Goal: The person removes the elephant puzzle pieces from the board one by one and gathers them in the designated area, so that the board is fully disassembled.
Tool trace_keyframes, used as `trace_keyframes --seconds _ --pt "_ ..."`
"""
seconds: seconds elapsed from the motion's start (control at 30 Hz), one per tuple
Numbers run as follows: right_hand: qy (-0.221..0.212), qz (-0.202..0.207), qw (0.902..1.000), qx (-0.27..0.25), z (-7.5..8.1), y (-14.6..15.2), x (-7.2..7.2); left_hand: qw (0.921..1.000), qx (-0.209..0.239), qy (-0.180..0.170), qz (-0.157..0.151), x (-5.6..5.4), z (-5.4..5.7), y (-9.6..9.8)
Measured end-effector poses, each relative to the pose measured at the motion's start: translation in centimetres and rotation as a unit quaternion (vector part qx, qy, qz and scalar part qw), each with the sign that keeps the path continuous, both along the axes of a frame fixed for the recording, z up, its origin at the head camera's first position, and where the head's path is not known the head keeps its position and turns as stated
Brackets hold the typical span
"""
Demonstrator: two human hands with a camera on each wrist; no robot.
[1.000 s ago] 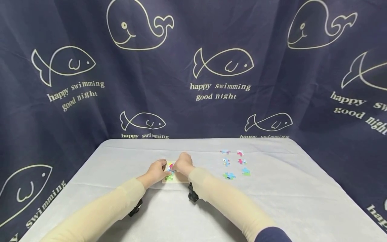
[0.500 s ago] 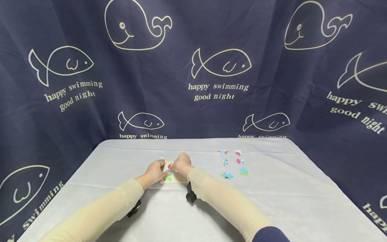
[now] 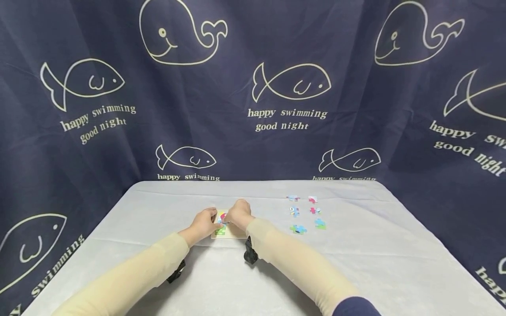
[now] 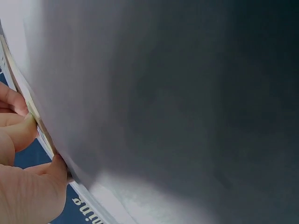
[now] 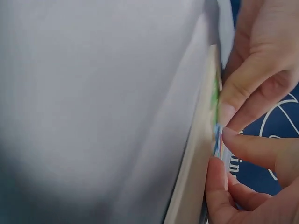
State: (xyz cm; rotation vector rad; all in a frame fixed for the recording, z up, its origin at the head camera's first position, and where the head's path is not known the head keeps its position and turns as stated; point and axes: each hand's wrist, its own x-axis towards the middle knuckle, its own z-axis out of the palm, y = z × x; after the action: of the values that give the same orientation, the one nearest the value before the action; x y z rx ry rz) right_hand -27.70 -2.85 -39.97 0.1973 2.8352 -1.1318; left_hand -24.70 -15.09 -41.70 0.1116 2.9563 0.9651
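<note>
A small wooden puzzle board [image 3: 229, 237] lies on the table, with green and yellow showing on its left part. My left hand [image 3: 202, 224] grips the board's left edge, its thumb reaching over the coloured part. Just right of it, my right hand [image 3: 239, 213] hides much of the board. In the right wrist view, the thumb and index finger of that hand pinch a jigsaw piece [image 5: 218, 141] with blue and red on it, low at the board's surface. The left thumb tip [image 5: 227, 114] presses right beside that piece.
Several loose jigsaw pieces lie in two columns right of the board, among them a green-and-blue piece [image 3: 320, 224] and a piece with an eye [image 3: 294, 211]. The pale table cloth [image 3: 356, 263] reaches back to a navy curtain [image 3: 221, 105] with fish drawings.
Both hands stay at the board in nearly the same pose. The head view shifts slightly; the loose pieces lie as before.
</note>
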Motion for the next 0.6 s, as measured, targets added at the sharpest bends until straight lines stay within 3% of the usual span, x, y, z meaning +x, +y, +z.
trace_keyframes --seconds 0.3,0.6 --pt "-0.035 -0.037 0.9961 -0.071 -0.12 -0.25 -0.40 0.9999 -0.009 0.004 -0.002 0.03 0.11 -0.12" --pt "-0.034 -0.040 0.9943 -0.093 -0.47 -0.05 -0.54 0.9998 -0.016 0.007 -0.006 0.18 0.24 0.03"
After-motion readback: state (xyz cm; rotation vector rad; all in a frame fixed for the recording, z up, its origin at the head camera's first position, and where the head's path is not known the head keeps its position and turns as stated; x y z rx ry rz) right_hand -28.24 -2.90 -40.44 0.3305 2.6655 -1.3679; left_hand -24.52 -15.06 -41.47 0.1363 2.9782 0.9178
